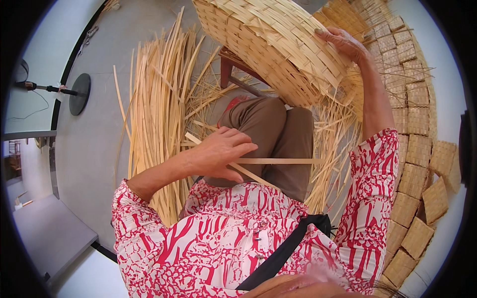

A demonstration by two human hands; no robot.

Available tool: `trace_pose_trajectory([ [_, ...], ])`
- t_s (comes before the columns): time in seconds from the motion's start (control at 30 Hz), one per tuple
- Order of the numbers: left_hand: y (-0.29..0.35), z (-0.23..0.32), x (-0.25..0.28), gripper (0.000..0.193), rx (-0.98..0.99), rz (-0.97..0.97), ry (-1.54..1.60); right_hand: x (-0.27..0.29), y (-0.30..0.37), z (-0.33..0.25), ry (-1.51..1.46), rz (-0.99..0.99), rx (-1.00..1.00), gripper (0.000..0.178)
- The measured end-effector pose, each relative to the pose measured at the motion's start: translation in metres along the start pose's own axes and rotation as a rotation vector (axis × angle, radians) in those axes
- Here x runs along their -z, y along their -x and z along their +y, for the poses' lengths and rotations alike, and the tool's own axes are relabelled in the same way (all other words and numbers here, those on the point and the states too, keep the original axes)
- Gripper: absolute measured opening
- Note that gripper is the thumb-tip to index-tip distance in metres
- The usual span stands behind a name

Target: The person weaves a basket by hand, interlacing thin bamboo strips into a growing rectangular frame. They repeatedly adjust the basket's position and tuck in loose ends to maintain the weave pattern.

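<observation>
A large pale woven bamboo basket [278,54] stands tilted beyond my knees, its near side facing me. My right hand [344,44] grips its upper right edge, thumb on the outer face and the other fingers partly hidden. My left hand [218,151] is over my lap, with its thumb and fingers apart. Beneath it, two flat bamboo strips cross on my brown trousers: a level strip [283,161] reaching right and a slanting strip [256,176]. Whether the palm touches them I cannot tell.
A thick bundle of long bamboo strips [159,99] lies on the floor at my left. Loose strips [333,149] litter the floor at my right. A dark red wooden stool [227,69] stands by the basket. Stacked woven pieces [415,149] line the right side; a round stand base [80,94] is far left.
</observation>
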State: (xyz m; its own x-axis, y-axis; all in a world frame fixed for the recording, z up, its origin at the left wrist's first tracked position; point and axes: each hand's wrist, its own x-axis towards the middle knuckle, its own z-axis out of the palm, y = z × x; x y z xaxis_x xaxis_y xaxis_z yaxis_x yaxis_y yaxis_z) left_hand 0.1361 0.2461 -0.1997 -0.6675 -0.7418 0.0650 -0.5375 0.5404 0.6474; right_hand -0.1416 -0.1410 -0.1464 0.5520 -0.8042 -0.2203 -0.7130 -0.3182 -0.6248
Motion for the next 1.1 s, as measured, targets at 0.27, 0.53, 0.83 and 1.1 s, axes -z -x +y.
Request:
trace_pose_trajectory([
  [0.27,-0.017,0.03,-0.023,0.077,0.064,-0.088,-0.105,-0.032,0.031,-0.049,-0.095,0.104,0.071,0.059],
  [0.53,-0.034,0.022,-0.077,0.036,-0.026,0.029,-0.367,-0.039,0.096,-0.074,0.13,0.487,0.224,0.06],
  [0.83,-0.038,-0.002,-0.083,0.01,-0.149,0.138,-0.303,-0.015,0.217,-0.09,0.093,0.772,0.267,0.05],
  [1.1,-0.053,-0.011,-0.091,0.003,-0.123,0.214,-0.321,0.019,0.35,-0.032,-0.584,1.044,0.231,0.036],
])
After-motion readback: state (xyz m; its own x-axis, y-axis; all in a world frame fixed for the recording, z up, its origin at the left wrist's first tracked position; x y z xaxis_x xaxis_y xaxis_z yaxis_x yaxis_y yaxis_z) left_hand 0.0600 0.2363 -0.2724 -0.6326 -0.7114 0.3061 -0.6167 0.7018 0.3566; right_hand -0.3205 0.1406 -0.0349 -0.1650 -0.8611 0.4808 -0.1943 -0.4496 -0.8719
